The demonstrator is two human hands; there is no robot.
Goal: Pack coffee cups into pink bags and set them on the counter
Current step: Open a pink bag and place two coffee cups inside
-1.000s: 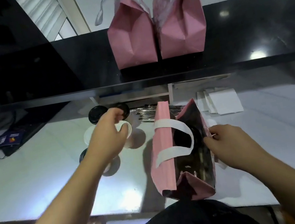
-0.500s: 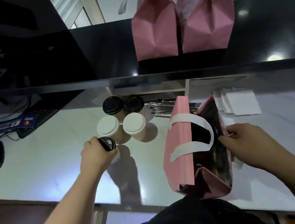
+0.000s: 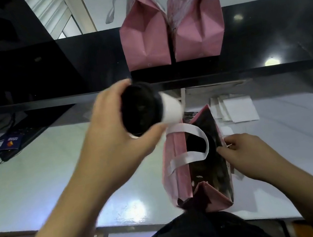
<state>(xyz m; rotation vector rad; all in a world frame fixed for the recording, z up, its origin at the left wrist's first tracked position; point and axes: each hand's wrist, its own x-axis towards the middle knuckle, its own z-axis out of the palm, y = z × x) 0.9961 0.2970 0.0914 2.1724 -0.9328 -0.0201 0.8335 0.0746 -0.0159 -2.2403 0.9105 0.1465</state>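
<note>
Coffee cup [image 3: 145, 109] is clamped tilted in left hand [image 3: 111, 130] grip; pink bag [image 3: 178, 168] mouth is pinched by right hand [image 3: 241, 151]; handle snagging risked.

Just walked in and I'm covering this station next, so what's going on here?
A person is packing coffee cups into pink bags. The left hand grips a white cup with a black lid, tilted and held in the air near an open pink bag on the white worktop. The right hand pinches the bag's far edge, holding it open. Two more pink bags stand side by side on the black counter behind.
</note>
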